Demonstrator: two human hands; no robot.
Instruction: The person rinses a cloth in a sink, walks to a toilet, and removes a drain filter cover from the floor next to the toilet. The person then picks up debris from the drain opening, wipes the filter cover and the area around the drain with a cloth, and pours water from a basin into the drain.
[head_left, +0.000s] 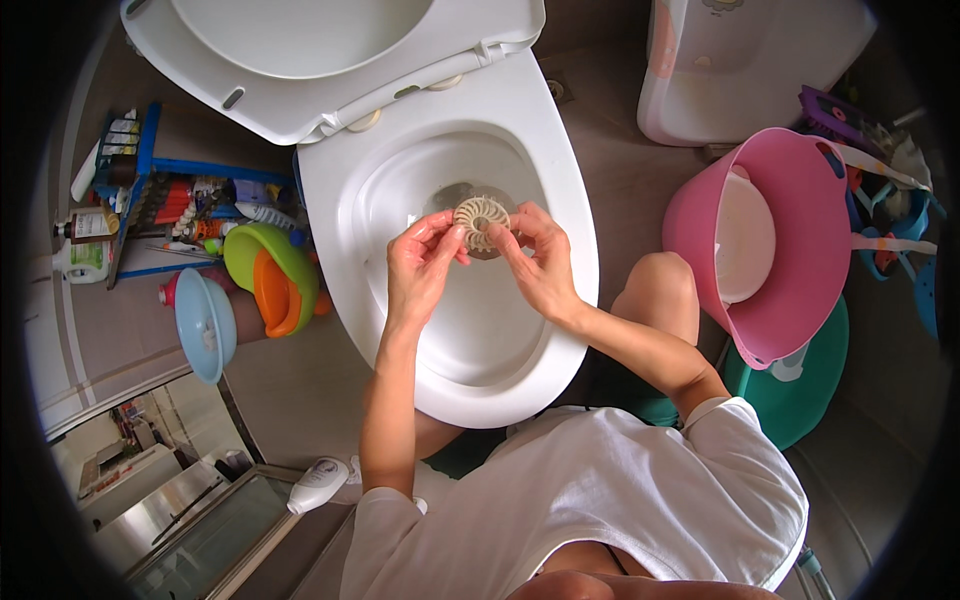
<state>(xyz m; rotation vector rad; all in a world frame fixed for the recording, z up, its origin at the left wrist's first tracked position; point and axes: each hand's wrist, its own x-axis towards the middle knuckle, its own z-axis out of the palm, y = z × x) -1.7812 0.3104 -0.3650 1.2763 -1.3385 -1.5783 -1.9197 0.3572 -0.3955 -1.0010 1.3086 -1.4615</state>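
Observation:
A round cream drain-cover-like disc (474, 208), with curved slots fanning around its middle and small prongs on its edge, is held between both hands. My left hand (420, 262) pinches its left side between thumb and fingers. The right side is gripped by my right hand (541, 262), whose thumb lies over the disc's face near the centre. Both hands look wet. They hover over the bowl of a white toilet (480, 405), above the dark water at its back. The raised toilet seat (300, 94) leans back behind the bowl.
At left stands a blue-framed shelf (217, 169) crowded with bottles and tubes, near a green potty (289, 262) and a light blue basin (202, 326). A white bottle (319, 484) is at lower left. A pink tub (810, 247) and a green basin (802, 397) stand right.

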